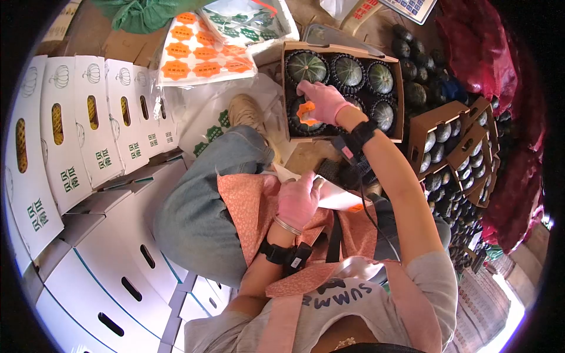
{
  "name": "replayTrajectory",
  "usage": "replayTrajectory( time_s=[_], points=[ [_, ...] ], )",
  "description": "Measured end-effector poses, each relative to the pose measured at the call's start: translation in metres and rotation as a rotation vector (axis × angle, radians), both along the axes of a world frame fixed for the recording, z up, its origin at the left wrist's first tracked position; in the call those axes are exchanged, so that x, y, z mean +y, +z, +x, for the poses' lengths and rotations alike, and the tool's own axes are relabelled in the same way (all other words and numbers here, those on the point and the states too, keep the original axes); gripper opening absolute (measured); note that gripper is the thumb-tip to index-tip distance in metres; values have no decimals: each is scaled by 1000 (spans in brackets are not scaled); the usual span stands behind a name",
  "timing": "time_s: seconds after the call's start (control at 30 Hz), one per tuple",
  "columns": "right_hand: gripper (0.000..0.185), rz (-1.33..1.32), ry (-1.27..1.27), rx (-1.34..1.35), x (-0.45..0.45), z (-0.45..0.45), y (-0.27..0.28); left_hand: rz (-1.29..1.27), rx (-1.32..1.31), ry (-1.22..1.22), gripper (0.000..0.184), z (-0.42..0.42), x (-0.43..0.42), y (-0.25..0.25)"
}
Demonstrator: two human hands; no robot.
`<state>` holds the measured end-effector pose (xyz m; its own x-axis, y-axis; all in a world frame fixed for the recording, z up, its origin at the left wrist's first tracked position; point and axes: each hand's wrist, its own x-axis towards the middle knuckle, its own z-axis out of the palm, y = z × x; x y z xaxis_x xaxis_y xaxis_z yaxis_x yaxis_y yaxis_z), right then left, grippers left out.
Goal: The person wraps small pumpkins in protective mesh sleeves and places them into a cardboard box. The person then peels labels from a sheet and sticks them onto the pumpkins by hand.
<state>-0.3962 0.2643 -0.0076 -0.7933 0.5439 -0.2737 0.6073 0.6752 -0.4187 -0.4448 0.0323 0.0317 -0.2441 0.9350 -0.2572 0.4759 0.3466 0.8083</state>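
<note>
My left hand (pixel 298 201), in a pink glove, is closed on a white sticker sheet (pixel 335 195) above my lap. One orange sticker shows near the sheet's right end. My right hand (pixel 325 102), also gloved in pink, is over the left side of an open cardboard box (pixel 342 48). At its fingers is an orange sticker (pixel 305 113), just above a green pumpkin (pixel 298 125) in the front left corner. Whether the sticker touches the pumpkin I cannot tell. Other striped green pumpkins (pixel 306 66) sit in dark padded cups, one partly hidden by my hand.
White printed cartons (pixel 82 147) line the left side. Sheets of orange stickers (pixel 197 50) lie at the back, beside a white foam box (pixel 287 23). Loose dark pumpkins (pixel 412 56) and filled cardboard boxes (pixel 438 115) crowd the right. Red netting (pixel 477 47) lies behind them.
</note>
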Motion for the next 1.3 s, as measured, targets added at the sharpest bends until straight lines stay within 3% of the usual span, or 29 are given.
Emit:
replayTrajectory(
  time_s=[0.03, 0.17, 0.3, 0.33, 0.4, 0.43, 0.5, 0.57, 0.6, 0.63, 0.77, 0.9, 1.03, 1.17, 1.2, 1.23, 1.3],
  points=[
    [46, 158, 65, 22, -6, -1, 3, 1, 7, -11, 18, 0, 0, 1],
    [38, -149, -20, -291, -19, -19, 39, 13, 31, -48, 14, -3, 3, 7],
    [46, -206, -181, -38, -9, 9, -11, 204, 36, 5, 14, 3, -8, -2],
    [61, -262, -242, 50, -8, 17, 2, -1, -141, -54, 15, -2, -2, 8],
    [75, -452, -81, 372, -29, 74, 47, -128, -405, 82, 18, -12, 5, 19],
    [75, -679, 82, 476, -43, 88, 63, -156, -511, 223, 19, -10, 7, 24],
    [70, -846, 213, 364, -74, 123, 103, -119, -426, 228, 19, -12, 12, 36],
    [51, -749, 84, 77, -94, 157, 120, -142, -544, 256, 19, -7, 13, 35],
    [41, -785, 33, 82, -98, 168, 128, -183, -628, 276, 20, -2, 15, 36],
    [39, -731, -46, 156, -104, 177, 135, -91, -506, 196, 19, 3, 15, 40],
    [29, -593, -174, 274, -120, 208, 144, -151, -624, 39, 16, 17, 18, 40],
    [18, -470, -100, 471, -132, 227, 154, -91, -546, -45, 16, 33, 19, 30],
    [24, -221, 110, 583, -134, 242, 157, -172, -580, -33, 17, 41, 25, 31],
    [12, -221, 110, 573, -102, 242, 179, -206, -413, 113, 17, 32, 23, 7],
    [5, -331, 99, 667, -84, 246, 174, -183, -305, 85, 18, 28, 24, 5],
    [9, -632, -40, 794, -72, 260, 153, -161, -197, 57, 19, 25, 24, 3],
    [10, -609, -108, 783, -20, 262, 132, -130, -56, 10, 20, 25, 24, 1]
  ],
)
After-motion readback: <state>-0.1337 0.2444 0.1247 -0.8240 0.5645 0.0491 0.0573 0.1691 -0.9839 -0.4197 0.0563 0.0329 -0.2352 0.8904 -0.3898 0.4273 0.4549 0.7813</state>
